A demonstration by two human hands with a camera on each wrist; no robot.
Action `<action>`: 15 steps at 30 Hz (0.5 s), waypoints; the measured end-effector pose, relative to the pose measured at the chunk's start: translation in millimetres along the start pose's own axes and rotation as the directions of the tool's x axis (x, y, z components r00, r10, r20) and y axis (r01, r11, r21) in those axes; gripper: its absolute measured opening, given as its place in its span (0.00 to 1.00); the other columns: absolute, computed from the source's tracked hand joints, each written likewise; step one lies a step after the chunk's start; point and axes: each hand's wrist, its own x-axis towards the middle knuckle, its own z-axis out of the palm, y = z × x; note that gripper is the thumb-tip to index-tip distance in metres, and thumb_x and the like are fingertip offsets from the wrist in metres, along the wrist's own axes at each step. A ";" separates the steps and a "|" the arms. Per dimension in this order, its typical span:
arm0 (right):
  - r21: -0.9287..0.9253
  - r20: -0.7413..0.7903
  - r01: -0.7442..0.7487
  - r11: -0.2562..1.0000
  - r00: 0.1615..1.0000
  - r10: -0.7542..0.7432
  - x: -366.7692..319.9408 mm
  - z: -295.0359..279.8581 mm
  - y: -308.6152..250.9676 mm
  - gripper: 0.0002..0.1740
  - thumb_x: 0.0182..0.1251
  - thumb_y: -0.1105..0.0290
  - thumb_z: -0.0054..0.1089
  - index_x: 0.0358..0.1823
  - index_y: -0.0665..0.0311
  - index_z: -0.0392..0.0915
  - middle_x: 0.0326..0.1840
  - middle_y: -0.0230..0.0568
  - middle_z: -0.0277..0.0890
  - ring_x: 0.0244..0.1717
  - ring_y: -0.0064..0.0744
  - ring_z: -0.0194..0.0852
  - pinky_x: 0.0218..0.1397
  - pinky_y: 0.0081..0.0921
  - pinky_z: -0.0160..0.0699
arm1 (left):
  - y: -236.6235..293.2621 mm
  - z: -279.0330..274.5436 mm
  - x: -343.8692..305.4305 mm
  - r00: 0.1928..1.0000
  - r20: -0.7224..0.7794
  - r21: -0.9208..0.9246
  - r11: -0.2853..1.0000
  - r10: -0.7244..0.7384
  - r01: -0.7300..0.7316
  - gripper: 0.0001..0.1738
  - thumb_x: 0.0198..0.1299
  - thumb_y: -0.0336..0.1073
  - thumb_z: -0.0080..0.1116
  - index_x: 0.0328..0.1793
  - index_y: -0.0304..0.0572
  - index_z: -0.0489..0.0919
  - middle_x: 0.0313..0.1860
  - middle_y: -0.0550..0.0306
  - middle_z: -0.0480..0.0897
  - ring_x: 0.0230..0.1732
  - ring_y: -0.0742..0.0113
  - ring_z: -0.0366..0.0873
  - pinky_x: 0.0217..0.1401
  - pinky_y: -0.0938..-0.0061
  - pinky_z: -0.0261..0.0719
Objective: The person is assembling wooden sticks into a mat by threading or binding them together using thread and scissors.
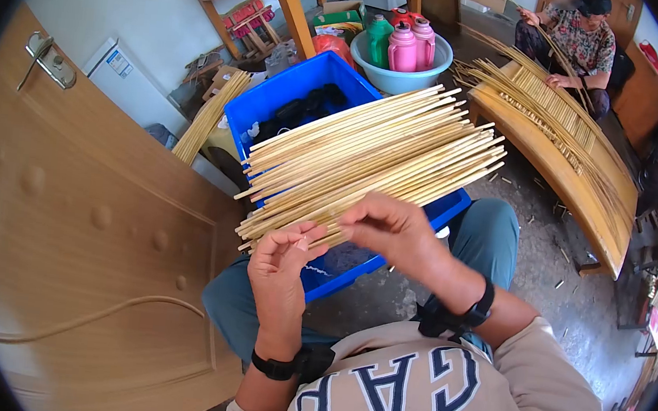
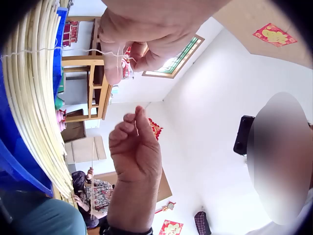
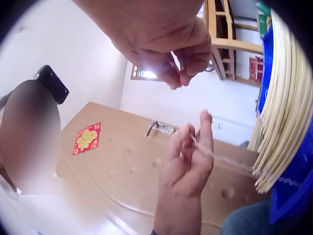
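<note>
Pale, thin sticks [image 1: 373, 158] lie side by side across a blue plastic bin [image 1: 310, 69] before my lap. A thin white string [image 2: 35, 49] crosses the stick ends in the left wrist view and runs to my left hand [image 2: 146, 34]. My left hand [image 1: 279, 268], near the front corner of the sticks, pinches this string between curled fingers. Close by at the front edge is my right hand [image 1: 394, 231], raised above the stick ends. Its thumb and forefinger tips meet in the right wrist view; I cannot tell whether a strand is between them.
A wooden door [image 1: 106, 216] stands close on the left. Behind the bin, a pale blue basin [image 1: 389, 78] holds pink and green thermoses. On the right, a person [image 1: 582, 40] works sticks at a curved wooden bench [image 1: 596, 184]. Stick offcuts litter the floor.
</note>
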 end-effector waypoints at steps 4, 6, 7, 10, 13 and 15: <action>0.037 -0.045 0.055 0.998 0.998 -0.053 -15.3 30.0 11.4 0.05 0.58 0.78 0.59 0.36 0.66 0.77 0.32 0.27 0.69 0.32 0.13 0.68 0.33 0.11 0.68 | 7.6 12.1 0.6 0.999 0.018 -0.102 0.994 0.046 -0.044 0.02 0.58 0.23 0.49 0.36 0.33 0.73 0.41 0.42 0.78 0.41 0.62 0.79 0.43 0.70 0.82; -0.045 -0.081 0.098 0.994 0.992 -0.102 -19.9 33.9 7.9 0.06 0.58 0.77 0.59 0.37 0.65 0.78 0.31 0.28 0.68 0.30 0.12 0.66 0.29 0.11 0.65 | 12.7 16.0 1.0 0.999 0.039 -0.089 0.996 0.033 -0.030 0.02 0.58 0.23 0.49 0.35 0.33 0.73 0.41 0.42 0.78 0.41 0.62 0.79 0.43 0.70 0.82; -0.045 -0.092 0.100 0.994 0.990 -0.104 -21.2 33.5 6.3 0.06 0.58 0.77 0.59 0.37 0.65 0.78 0.31 0.28 0.68 0.30 0.12 0.66 0.29 0.11 0.65 | 14.7 18.0 0.8 0.998 0.051 -0.078 0.997 0.021 -0.017 0.02 0.57 0.23 0.48 0.35 0.33 0.73 0.41 0.41 0.78 0.41 0.61 0.78 0.43 0.71 0.82; -0.140 -0.110 0.178 0.974 0.975 -0.194 -24.2 31.3 1.0 0.06 0.58 0.77 0.60 0.37 0.64 0.79 0.30 0.28 0.68 0.28 0.11 0.65 0.26 0.10 0.63 | 17.9 23.9 -0.5 0.998 0.060 -0.075 0.997 0.027 -0.023 0.03 0.56 0.22 0.48 0.34 0.33 0.73 0.40 0.41 0.78 0.41 0.62 0.78 0.43 0.71 0.82; -0.170 -0.133 0.171 0.971 0.972 -0.194 -27.5 29.6 -6.5 0.05 0.54 0.77 0.63 0.33 0.64 0.78 0.26 0.32 0.69 0.26 0.17 0.67 0.27 0.15 0.66 | 19.3 25.7 -1.0 0.996 0.090 -0.103 0.995 0.027 -0.017 0.04 0.56 0.19 0.47 0.33 0.32 0.73 0.40 0.41 0.78 0.41 0.63 0.78 0.42 0.70 0.83; -0.245 -0.129 0.188 0.951 0.966 -0.224 -29.7 28.4 -11.4 0.05 0.53 0.76 0.63 0.33 0.64 0.79 0.23 0.33 0.68 0.24 0.18 0.67 0.25 0.15 0.65 | 20.2 27.5 -2.0 0.994 0.103 -0.105 0.994 0.026 -0.015 0.04 0.56 0.19 0.47 0.33 0.32 0.73 0.40 0.40 0.78 0.40 0.63 0.79 0.42 0.70 0.83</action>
